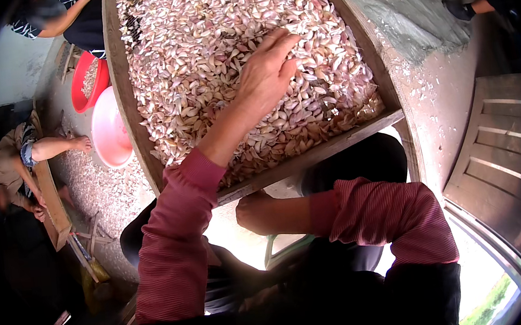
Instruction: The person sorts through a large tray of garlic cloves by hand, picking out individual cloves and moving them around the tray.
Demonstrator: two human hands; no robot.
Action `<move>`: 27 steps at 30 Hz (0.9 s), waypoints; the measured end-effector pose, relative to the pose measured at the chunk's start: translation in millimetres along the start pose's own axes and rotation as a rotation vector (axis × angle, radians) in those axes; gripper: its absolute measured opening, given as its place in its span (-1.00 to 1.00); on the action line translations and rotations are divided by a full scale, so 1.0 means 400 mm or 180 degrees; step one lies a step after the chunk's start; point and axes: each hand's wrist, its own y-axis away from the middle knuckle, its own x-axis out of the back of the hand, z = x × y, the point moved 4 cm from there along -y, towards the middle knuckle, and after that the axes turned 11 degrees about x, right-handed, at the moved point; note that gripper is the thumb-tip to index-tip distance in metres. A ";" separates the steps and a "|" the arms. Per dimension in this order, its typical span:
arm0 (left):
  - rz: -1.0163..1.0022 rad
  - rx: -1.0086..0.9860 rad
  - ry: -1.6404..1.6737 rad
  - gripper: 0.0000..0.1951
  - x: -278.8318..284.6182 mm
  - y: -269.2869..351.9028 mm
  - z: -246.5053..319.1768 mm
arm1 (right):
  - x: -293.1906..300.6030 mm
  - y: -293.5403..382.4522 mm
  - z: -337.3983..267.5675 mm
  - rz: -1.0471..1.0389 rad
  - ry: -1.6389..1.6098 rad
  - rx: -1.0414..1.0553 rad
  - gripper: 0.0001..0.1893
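Note:
A wooden-framed tray (325,149) with a mesh bottom holds a thick layer of unpeeled garlic cloves (194,65). My left hand (266,70) rests palm down on the cloves in the right half of the tray, fingers pointing to the upper right; whether it pinches a clove is hidden beneath it. Below the tray's near edge is my right hand (252,212), bent inwards, its fingers mostly hidden under or behind the frame. Mesh shows through thin spots among the cloves.
Left of the tray stand a red basin (103,81) with cloves and a pink basin (109,130). Two people sit at the left, one by a wooden frame (52,196). Another person's feet are at upper right, near a grey-green sheet (406,17). A wooden door (498,139) is at right.

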 end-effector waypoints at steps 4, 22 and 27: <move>0.0227 -0.0875 -0.0546 -0.76 0.030 0.100 -0.004 | 0.023 -0.001 -0.020 -0.0042 0.0157 -0.0145 -0.93; 0.0407 0.0498 -0.1206 -0.59 0.150 -0.058 -0.148 | 0.013 0.009 -0.003 0.0036 0.0011 0.0139 -0.90; 0.1092 0.0621 -0.1442 -0.62 0.268 -0.027 -0.244 | -0.003 0.011 -0.006 0.0107 0.0062 0.0097 -0.91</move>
